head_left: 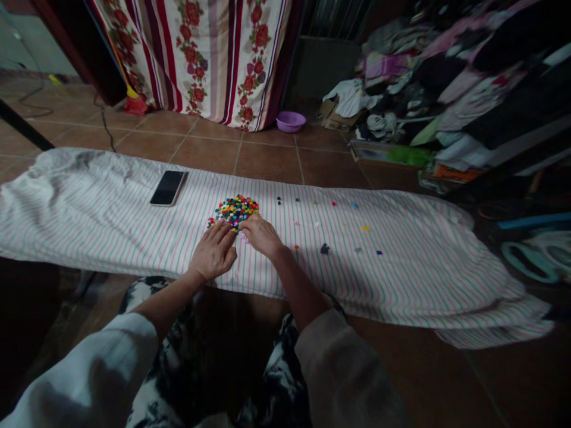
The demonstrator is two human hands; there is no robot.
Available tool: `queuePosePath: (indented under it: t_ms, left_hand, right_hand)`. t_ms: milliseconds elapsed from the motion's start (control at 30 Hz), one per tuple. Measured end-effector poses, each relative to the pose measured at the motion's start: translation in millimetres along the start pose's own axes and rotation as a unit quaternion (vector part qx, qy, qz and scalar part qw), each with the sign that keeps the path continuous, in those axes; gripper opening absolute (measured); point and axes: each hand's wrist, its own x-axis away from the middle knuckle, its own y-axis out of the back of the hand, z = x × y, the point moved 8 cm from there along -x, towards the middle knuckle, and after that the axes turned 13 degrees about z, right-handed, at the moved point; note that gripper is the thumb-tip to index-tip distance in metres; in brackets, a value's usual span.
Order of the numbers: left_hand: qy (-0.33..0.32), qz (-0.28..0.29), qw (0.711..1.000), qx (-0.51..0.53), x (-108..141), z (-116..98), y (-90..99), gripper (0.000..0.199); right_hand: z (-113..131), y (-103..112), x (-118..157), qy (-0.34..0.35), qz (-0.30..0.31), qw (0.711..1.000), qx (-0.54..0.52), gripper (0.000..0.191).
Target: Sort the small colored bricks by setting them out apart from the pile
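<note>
A heap of tiny multicoloured pieces (pixel 238 208), like small beads or bricks, lies on a striped cloth (pixel 156 238). My left hand (pixel 214 249) rests palm down at the heap's near left edge, fingers stretched out over it. Against the near right edge is my right hand (pixel 263 235), its fingers curled and closed at the tips; whatever they hold is hidden. A few pink pieces (pixel 244 238) lie between both hands. To the right, small single-colour pieces sit apart in rows, among them a dark cluster (pixel 325 248), a yellow group (pixel 366 228) and a blue group (pixel 354 205).
A phone (pixel 168 188) lies on the cloth left of the heap. Beyond the cloth are a purple basin (pixel 291 122), a red broom (pixel 135 104) and a floral curtain (pixel 214 59). Clothes (pixel 401 65) are piled at the back right.
</note>
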Motion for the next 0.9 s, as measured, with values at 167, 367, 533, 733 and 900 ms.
queuePosePath:
  t_ms: [167,367,533,733,900]
  left_hand:
    - [0.001,-0.002,1.0,0.001,-1,0,1.1,0.042]
    - [-0.001,-0.004,1.0,0.012,-1,0,1.7,0.042]
    - [-0.003,-0.009,1.0,0.01,-1,-1,1.9,0.043]
    - [0.002,-0.006,1.0,0.023,-2,0,1.2,0.042]
    - [-0.001,-0.002,1.0,0.022,-2,-1,2.1,0.042]
  right_hand:
    - [-12,9,-5,-0.034,-0.062,0.997,-0.031,0.028]
    - [-34,13,-9,-0.119,-0.089,0.987,-0.053,0.03]
    - [-33,9,-16,-0.103,-0.091,0.989,-0.061,0.03]
    - [-28,7,-18,-0.103,-0.077,0.99,-0.053,0.029]
    - [-22,5,-18,-0.077,-0.067,0.993,-0.053,0.026]
